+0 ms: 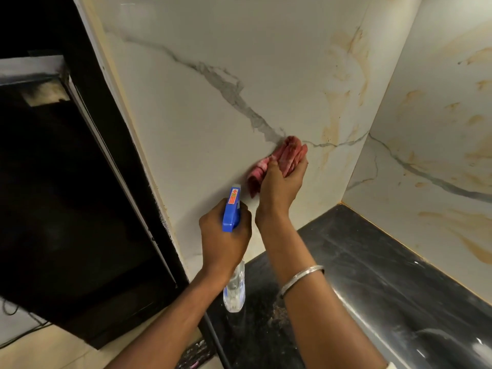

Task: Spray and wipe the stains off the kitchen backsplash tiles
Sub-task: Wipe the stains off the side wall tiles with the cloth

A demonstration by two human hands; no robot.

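Observation:
The backsplash (213, 123) is white marble-look tile with grey veins and tan streaks. My right hand (279, 187) grips a bunched red cloth (287, 153) and presses it against the tile, just below a grey vein. My left hand (226, 235) holds a clear spray bottle (235, 288) by its neck. Its blue trigger head (231, 209) points up at the wall, just left of the cloth. A metal bangle sits on my right wrist.
A dark glossy countertop (372, 275) runs below the tiles into the corner. A second tiled wall (439, 129) with tan streaks stands at the right. A large black appliance or cabinet (66, 195) fills the left side. Crumbs lie on the counter near the bottle.

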